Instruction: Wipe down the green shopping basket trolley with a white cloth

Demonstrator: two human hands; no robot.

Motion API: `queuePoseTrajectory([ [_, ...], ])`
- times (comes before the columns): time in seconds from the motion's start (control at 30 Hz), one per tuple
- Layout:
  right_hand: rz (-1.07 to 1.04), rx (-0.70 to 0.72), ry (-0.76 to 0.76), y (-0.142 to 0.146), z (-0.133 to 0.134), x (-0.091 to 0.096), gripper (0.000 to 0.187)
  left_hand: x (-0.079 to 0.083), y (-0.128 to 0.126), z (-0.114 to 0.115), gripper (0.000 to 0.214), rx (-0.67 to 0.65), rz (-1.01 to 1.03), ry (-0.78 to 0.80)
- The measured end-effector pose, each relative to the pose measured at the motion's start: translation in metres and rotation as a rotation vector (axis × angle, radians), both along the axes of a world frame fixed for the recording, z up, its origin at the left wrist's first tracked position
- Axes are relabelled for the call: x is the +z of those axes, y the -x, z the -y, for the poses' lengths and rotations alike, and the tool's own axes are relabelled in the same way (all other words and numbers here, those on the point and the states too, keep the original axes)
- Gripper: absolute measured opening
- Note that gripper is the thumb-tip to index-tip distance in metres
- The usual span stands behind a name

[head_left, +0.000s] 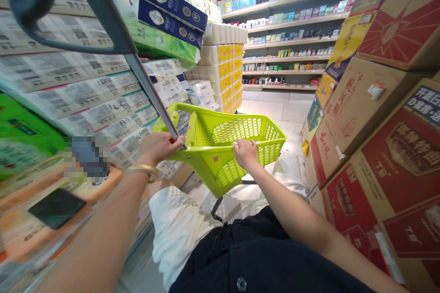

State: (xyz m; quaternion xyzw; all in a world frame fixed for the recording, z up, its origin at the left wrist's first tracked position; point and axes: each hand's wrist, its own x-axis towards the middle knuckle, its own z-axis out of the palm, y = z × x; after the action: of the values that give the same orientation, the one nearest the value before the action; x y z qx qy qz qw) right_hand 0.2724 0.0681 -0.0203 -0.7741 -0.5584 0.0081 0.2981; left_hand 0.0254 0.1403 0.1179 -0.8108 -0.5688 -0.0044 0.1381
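A lime-green plastic shopping basket on wheels stands tilted in front of me in a shop aisle, with nothing visible inside. My left hand is closed round the lower end of its long grey pull handle, which rises up and left to a dark grip near the camera. A gold bangle sits on that wrist. My right hand grips the basket's near rim, fingers curled over it.
Stacked packs of tissue and toilet paper fill the left side. Red and brown cardboard cartons are piled on the right. Shelves of bottles and boxes line the far wall. The tiled floor runs ahead.
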Motion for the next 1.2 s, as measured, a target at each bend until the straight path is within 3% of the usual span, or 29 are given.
queuePoseTrajectory([
  [0.1, -0.023, -0.008, 0.017, 0.018, -0.005, 0.007, 0.03, 0.0, -0.001, 0.001, 0.074, -0.001, -0.018, 0.011],
  [0.23, -0.048, 0.109, -0.008, 0.048, -0.013, 0.018, 0.029, -0.001, 0.0, -0.002, 0.074, -0.002, -0.02, 0.008],
  [0.37, -0.073, 0.172, -0.004, 0.057, -0.012, 0.023, 0.027, -0.001, 0.002, -0.004, 0.074, 0.009, -0.009, 0.017],
  [0.5, -0.048, 0.179, 0.009, 0.039, -0.005, 0.019, 0.027, -0.002, 0.003, -0.003, 0.075, -0.001, 0.011, 0.004],
  [0.7, 0.001, 0.028, 0.054, -0.009, 0.003, 0.003, 0.03, -0.005, 0.004, -0.005, 0.075, -0.008, 0.033, -0.025],
  [0.8, -0.004, -0.055, 0.046, -0.019, 0.002, 0.0, 0.033, -0.005, 0.003, -0.005, 0.073, -0.005, 0.043, -0.028],
  [0.93, -0.017, -0.067, 0.022, 0.002, -0.004, 0.003, 0.03, -0.005, 0.001, -0.005, 0.073, -0.003, 0.025, -0.012],
  [1.1, -0.026, 0.088, -0.037, 0.047, -0.012, 0.013, 0.025, -0.006, 0.002, -0.005, 0.074, 0.001, 0.012, -0.024],
  [1.2, -0.01, 0.154, -0.051, 0.054, -0.012, 0.014, 0.025, -0.008, 0.004, -0.005, 0.075, -0.003, 0.017, -0.032],
])
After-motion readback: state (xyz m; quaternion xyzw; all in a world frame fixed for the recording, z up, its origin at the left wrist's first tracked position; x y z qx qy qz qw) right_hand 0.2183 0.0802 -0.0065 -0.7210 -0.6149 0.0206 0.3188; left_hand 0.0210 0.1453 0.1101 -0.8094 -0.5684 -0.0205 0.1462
